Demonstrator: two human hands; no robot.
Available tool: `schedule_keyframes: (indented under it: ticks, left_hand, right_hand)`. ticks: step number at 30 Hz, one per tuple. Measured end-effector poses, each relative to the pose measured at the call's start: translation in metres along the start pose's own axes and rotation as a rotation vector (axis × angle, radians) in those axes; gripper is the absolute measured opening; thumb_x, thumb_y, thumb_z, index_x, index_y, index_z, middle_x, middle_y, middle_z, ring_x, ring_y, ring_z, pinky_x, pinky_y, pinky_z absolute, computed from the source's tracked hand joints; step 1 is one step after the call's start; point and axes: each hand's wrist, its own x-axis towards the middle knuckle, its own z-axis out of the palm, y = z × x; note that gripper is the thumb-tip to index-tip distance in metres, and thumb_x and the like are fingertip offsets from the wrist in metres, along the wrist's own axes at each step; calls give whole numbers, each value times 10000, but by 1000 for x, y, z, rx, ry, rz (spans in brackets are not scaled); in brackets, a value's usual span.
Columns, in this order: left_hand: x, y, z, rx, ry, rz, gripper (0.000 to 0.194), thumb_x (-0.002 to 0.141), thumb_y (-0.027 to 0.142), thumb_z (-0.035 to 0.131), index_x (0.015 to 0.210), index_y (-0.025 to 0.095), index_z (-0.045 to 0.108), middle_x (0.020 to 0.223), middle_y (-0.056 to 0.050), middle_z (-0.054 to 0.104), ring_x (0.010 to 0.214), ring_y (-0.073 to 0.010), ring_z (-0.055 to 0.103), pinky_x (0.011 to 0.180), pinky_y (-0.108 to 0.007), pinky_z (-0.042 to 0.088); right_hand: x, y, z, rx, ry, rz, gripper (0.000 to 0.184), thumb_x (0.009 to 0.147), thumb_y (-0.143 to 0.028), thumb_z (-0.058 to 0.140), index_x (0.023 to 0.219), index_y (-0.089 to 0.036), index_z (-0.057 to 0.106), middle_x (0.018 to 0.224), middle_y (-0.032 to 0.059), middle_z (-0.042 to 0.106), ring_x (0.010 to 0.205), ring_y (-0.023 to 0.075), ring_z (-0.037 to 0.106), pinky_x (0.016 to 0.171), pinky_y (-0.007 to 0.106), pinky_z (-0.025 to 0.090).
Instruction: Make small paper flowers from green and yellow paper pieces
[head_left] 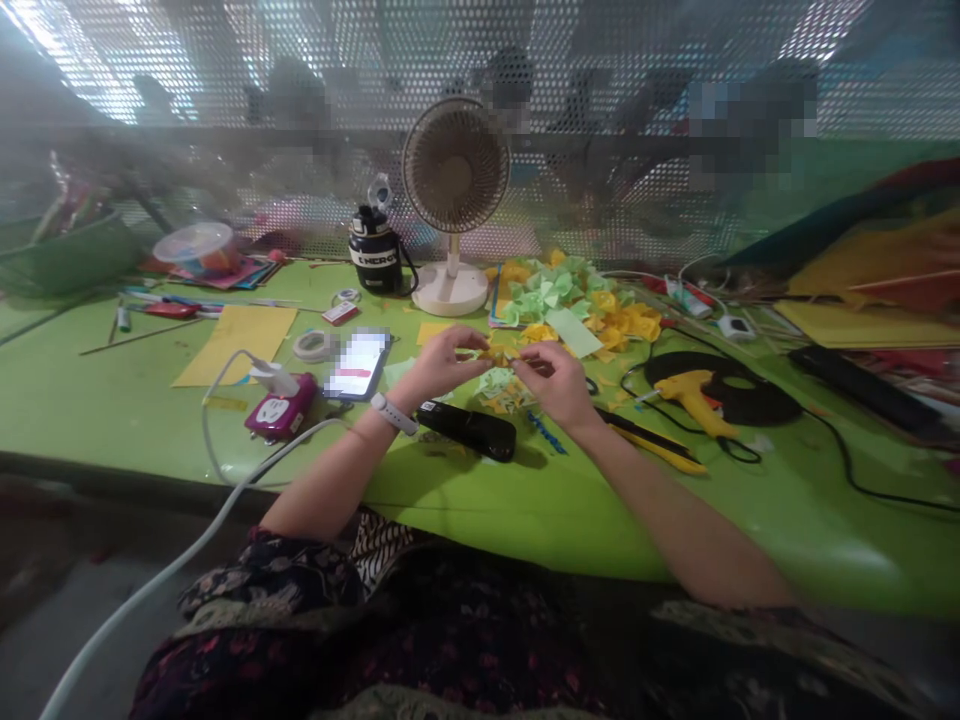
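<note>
In the head view, the left hand [442, 365] and right hand [551, 387] meet above the green table [480, 510], each grip pressed together, pinching a crumpled piece of yellow paper [495, 353] between them. Its long axis seems to run left to right, and it sits about midway between the hands. A heap of green and yellow paper squares [577, 300] lies just far of them, and a yellow hot glue gun [690, 400] lies to the right. At far left stands a clear plastic tub [196, 248], its contents unclear.
</note>
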Motion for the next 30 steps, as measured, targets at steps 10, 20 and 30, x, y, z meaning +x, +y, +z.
schedule_keyframes:
  ticks: [10, 20, 30]
  left_hand:
    - [0, -6, 6, -226, -38, -183, 246, 714, 269, 823, 818, 142, 640, 749, -20, 707, 662, -102, 663, 673, -235, 540]
    - [-1, -5, 9, -256, 6, -157, 307, 672, 311, 848, 785, 124, 632, 712, 0, 668, 656, -97, 659, 671, -237, 562]
    - [-4, -1, 11, -222, 5, -104, 330, 657, 341, 849, 746, 129, 612, 774, -4, 646, 702, -97, 642, 684, -236, 556]
  right_hand:
    - [-5, -14, -6, -137, 59, -158, 291, 807, -346, 665, 1053, -226, 566, 1226, 141, 595, 1041, 265, 645, 784, 422, 592]
    - [-8, -15, -4, -443, 85, -445, 113, 865, -290, 605, 952, -233, 561, 1300, 161, 573, 1223, 314, 566, 1016, 521, 489]
    - [-7, -13, -4, -475, 84, -421, 77, 850, -234, 598, 926, -235, 589, 1296, 145, 601, 1180, 314, 595, 1006, 524, 492]
